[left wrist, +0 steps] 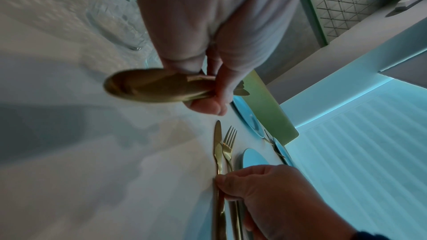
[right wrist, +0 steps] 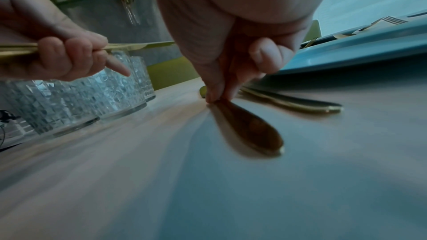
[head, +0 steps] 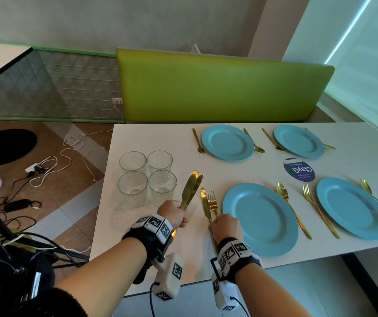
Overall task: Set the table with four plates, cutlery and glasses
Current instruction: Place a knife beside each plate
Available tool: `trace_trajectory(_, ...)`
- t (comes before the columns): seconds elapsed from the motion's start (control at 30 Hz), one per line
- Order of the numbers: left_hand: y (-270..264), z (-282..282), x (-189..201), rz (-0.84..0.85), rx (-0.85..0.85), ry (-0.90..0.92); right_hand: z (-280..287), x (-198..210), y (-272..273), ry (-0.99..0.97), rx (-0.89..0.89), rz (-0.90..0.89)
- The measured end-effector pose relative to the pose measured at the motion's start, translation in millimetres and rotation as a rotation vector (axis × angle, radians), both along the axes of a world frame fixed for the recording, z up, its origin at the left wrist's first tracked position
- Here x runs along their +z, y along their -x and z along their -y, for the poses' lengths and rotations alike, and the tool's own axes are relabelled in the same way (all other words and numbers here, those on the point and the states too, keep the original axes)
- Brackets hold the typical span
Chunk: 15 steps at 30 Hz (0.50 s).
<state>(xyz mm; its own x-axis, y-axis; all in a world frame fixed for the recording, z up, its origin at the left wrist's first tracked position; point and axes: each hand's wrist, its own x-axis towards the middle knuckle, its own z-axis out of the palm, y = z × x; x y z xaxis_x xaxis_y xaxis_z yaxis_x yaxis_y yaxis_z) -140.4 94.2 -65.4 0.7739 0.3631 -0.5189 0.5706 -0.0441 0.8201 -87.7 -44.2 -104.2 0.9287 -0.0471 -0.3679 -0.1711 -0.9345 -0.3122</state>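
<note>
Several blue plates lie on the white table point(head: 151, 138), each with a gold fork and spoon beside it. At the near-left plate point(head: 260, 218) a gold knife point(head: 205, 204) lies flat beside the fork point(head: 212, 202). My right hand point(head: 222, 223) pinches this knife's handle point(right wrist: 249, 129) against the tabletop, thumb and fingertips together. My left hand point(head: 178, 213) grips a bundle of gold knives point(head: 192, 186), blades pointing up and away, held above the table. Their handle ends point(left wrist: 150, 87) stick out below the fist. Clear patterned glasses point(head: 146, 177) stand grouped just left of the left hand.
A round blue sticker point(head: 299, 169) is on the table between the plates. A green bench back point(head: 217, 88) runs along the far side. Cables and a power strip point(head: 39, 168) lie on the floor to the left. The near table edge runs under my wrists.
</note>
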Motion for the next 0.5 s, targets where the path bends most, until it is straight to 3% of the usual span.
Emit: trace_trajectory(0.5, 3.0, 1.8, 7.5, 0.019, 0.022, 0.026, 1.4, 3.6, -4.2, -0.001, 0.0, 0.003)
